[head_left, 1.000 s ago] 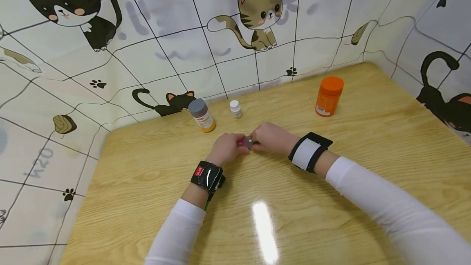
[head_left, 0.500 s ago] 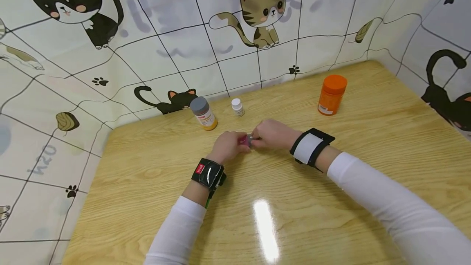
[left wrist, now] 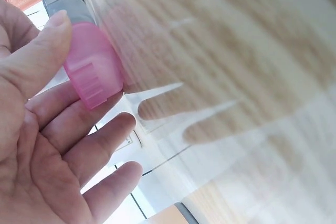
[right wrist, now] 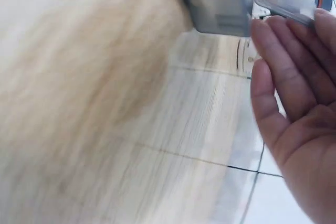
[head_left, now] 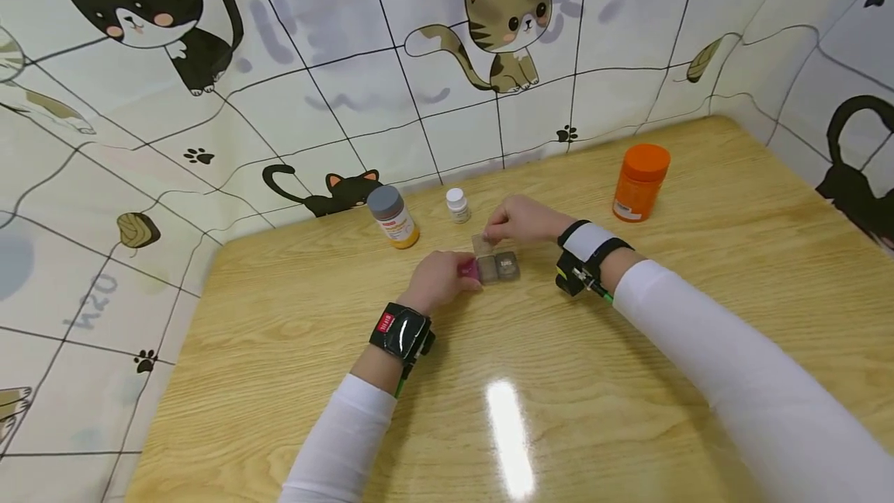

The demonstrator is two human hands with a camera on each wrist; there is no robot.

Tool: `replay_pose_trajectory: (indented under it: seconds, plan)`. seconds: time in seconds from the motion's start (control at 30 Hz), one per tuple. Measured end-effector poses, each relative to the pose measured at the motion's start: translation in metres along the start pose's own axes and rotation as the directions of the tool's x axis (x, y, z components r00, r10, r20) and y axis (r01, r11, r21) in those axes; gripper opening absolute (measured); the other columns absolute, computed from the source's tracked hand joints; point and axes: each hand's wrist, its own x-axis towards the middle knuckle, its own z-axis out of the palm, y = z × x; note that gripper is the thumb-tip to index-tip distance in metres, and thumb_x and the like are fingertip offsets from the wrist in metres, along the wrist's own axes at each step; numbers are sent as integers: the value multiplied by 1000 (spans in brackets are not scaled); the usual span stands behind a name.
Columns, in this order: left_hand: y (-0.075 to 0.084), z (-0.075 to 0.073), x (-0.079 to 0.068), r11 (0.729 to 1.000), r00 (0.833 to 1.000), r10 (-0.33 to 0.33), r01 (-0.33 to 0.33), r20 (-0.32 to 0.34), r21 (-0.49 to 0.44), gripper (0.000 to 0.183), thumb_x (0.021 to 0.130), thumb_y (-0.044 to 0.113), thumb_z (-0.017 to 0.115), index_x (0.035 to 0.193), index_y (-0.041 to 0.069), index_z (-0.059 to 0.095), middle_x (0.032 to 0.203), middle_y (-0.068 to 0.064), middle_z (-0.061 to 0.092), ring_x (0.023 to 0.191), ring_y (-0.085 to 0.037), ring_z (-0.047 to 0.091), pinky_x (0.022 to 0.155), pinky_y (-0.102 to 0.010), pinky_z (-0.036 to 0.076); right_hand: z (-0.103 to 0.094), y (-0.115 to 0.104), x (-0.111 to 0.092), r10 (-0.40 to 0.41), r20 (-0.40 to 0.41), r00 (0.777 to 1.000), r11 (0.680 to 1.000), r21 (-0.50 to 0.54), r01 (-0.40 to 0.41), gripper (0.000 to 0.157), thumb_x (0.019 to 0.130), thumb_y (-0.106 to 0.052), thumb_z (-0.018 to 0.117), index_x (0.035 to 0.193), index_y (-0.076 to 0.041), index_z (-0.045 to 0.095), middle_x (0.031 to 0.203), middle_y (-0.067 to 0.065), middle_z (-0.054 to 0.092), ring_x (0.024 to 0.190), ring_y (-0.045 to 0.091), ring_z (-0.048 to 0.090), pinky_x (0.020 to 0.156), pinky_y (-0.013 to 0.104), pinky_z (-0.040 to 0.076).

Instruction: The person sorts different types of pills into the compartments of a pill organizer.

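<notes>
- While the left hand [head_left: 436, 282] pinches its pink end between thumb and fingers, a small plastic box with pink and grey translucent compartments [head_left: 497, 266] sits low over the wooden counter [head_left: 279, 324], directly between the two hands; whether it touches the wood is hard to tell.
- Right hand [head_left: 527, 220]: thumb and fingertips grip the edge of a clear greyish plastic flap [head_left: 480, 245], raised along the far side of the grey compartments; the right wrist view is blurred there.
- Just beyond the box, a small white bottle with a white cap [head_left: 457, 206] stands upright.
- Left of that, near it, stands a white-labelled bottle with a grey cap and yellow-orange base [head_left: 393, 218].
- Well apart to the right stands an orange jar with an orange lid [head_left: 640, 183].
- Behind the counter hangs a white cloth printed with cartoon cats [head_left: 461, 130].
</notes>
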Motion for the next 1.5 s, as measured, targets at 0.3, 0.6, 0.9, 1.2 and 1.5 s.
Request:
replay_pose_trajectory:
  seconds: [0.3, 0.6, 0.9, 1.2, 1.5]
  plan:
    - [-2, 1, 2, 1000, 1000, 8, -8, -9, -4, 46, 81, 34, 70, 121, 13, 60, 95, -3, 64, 79, -13, 52, 71, -29, 44, 0, 3, 13, 344, 88, 935, 901, 250, -355, 23, 92, -12, 54, 105, 5, 64, 85, 13, 69, 73, 14, 63, 55, 20, 43]
    - [-2, 0, 1, 1000, 1000, 4, -4, 4, 6, 47, 81, 34, 69, 122, 12, 59, 97, -5, 65, 80, -14, 53, 71, -29, 45, 2, -1, 13, 404, 102, 909, 860, 297, -415, 26, 93, -13, 54, 107, 6, 62, 86, 14, 68, 77, 17, 64, 56, 20, 44]
    - [-3, 0, 1, 1000, 1000, -9, 9, 9, -7, 50, 81, 35, 70, 123, 11, 58, 99, -6, 64, 82, -15, 53, 72, -29, 44, 0, -6, -5, 395, -3, 919, 851, 378, -364, 34, 96, -23, 50, 111, 5, 61, 109, 19, 63, 96, 21, 60, 85, 33, 48]
    - [-4, 1, -1, 1000, 1000, -20, 20, 5, -2, 52, 81, 35, 69, 125, 11, 56, 104, -7, 64, 85, -15, 53, 77, -30, 45, 0, -20, -47, 331, -214, 919, 850, 491, -191, 36, 99, -24, 45, 114, 7, 57, 112, 22, 60, 98, 21, 58, 89, 35, 45]
    - [-4, 2, -4, 1000, 1000, -16, 16, 16, -6, 53, 82, 34, 69, 128, 11, 54, 106, -8, 63, 87, -16, 53, 78, -30, 44, 22, -40, -85, 181, -430, 885, 978, 176, -114, 22, 94, -19, 53, 96, -2, 68, 91, 12, 67, 86, 22, 59, 76, 39, 48]
